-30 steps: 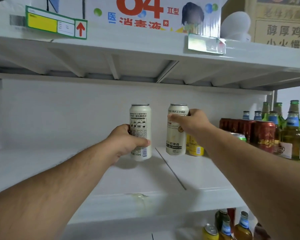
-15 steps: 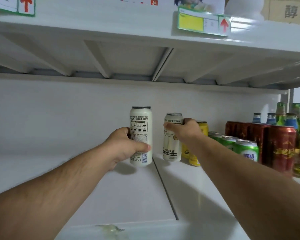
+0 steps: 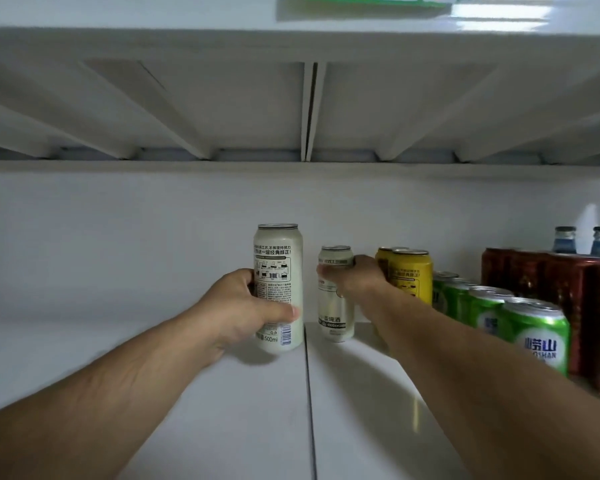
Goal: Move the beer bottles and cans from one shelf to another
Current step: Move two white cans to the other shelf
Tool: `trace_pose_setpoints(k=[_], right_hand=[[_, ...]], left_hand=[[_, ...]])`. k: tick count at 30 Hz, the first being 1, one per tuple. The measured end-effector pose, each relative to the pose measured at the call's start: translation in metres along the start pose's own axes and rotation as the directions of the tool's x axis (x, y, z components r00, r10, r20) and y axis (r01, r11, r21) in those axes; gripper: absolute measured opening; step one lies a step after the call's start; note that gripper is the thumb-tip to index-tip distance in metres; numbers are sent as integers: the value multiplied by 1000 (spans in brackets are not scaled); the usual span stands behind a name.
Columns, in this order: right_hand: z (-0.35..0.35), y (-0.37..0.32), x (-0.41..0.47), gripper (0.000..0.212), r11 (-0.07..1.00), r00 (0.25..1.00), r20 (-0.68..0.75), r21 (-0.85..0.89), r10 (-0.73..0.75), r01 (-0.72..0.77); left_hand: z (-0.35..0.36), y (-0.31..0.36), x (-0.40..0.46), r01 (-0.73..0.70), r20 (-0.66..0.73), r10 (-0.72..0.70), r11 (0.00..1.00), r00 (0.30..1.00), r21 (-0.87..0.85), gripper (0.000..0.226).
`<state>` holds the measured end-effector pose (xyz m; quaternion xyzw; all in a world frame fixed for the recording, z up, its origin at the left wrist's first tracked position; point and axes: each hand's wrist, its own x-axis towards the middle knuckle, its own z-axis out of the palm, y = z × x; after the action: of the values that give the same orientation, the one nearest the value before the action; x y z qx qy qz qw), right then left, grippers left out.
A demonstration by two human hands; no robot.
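Two tall white beer cans are upright over the white shelf (image 3: 187,393). My left hand (image 3: 243,310) grips the nearer white can (image 3: 279,268) around its lower half, just left of the shelf seam. My right hand (image 3: 355,277) grips the second white can (image 3: 335,317) near its top, further back and right of the seam. That can's base is at the shelf surface, beside the yellow cans (image 3: 411,275).
Green cans (image 3: 534,330) run in a row toward me on the right, with red cans (image 3: 575,299) behind them and blue-capped bottles (image 3: 565,239) at the back. The upper shelf's underside (image 3: 305,109) hangs close overhead. The white back wall (image 3: 118,237) is bare.
I have leaned in under the upper shelf. My right hand has carried its white can back and down beside the yellow cans. My left hand still holds its can near the seam.
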<state>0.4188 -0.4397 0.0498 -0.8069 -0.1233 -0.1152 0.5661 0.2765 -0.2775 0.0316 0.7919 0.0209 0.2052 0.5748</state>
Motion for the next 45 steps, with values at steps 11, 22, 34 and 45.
trace_pose_setpoints(k=[11,22,34,45], right_hand=[[-16,-4,-31,34,986,996,88,-165,27,-12],[-63,29,-89,22,950,927,357,-236,-113,206],[-79,57,-103,24,895,888,432,-318,-156,312],[-72,75,-87,34,902,875,467,-314,-125,297]], left_hand=[[8,0,3,9,11,-10,998,1000,55,42],[55,11,15,13,48,-17,996,999,88,33],[98,3,33,62,31,-66,992,997,114,57],[109,-13,44,43,40,-50,987,998,152,57]])
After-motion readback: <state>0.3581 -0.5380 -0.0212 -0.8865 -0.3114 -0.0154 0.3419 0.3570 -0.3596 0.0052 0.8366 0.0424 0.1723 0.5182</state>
